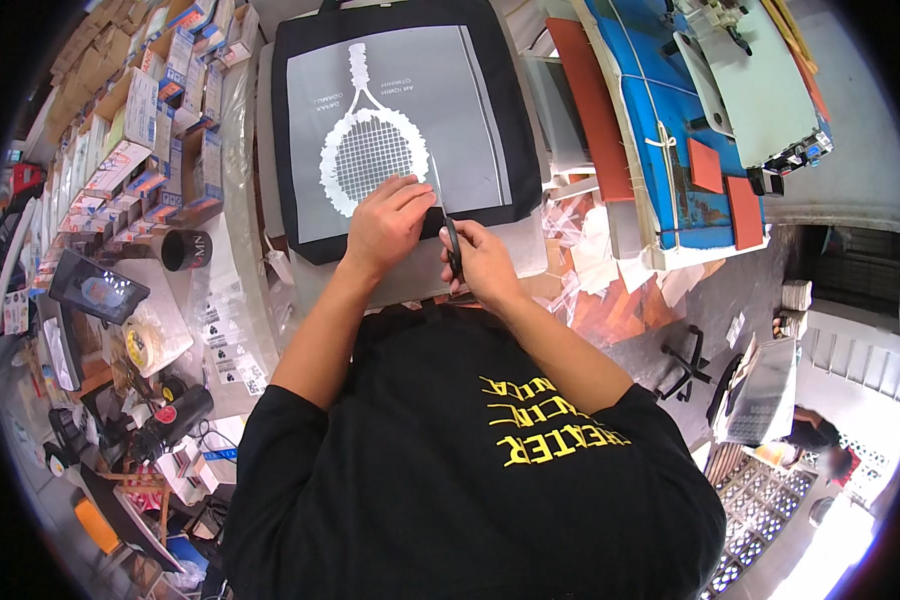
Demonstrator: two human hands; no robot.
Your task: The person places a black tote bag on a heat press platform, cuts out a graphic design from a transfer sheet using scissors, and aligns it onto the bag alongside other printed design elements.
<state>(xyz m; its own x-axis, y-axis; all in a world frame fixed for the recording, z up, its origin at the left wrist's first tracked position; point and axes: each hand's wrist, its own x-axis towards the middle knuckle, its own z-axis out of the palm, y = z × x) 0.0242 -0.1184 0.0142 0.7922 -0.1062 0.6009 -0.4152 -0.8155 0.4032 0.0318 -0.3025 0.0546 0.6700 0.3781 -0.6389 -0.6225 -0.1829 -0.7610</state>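
Note:
A clear, greyish printed film [460, 110] with a white racket design lies over a black cloth bag [520, 130], which is spread flat in front of me. My left hand [388, 222] is on the film's lower part, its fingers bent together at the film beside the racket head. Just right of it, my right hand [482, 262] is wrapped round a black-handled cutting tool [453, 245]. A thin, bright blade runs from its handle across the film near my left fingertips. Whether it is scissors or a knife, I cannot tell.
Stacked cardboard boxes [135, 120] line the left, above a black mug [185, 250], a tablet [98, 287] and a tape roll [142, 346]. A blue-topped bench [650, 110] with reddish sheets is at right. Paper scraps [595, 240] litter the floor. Another person [815, 435] is far right.

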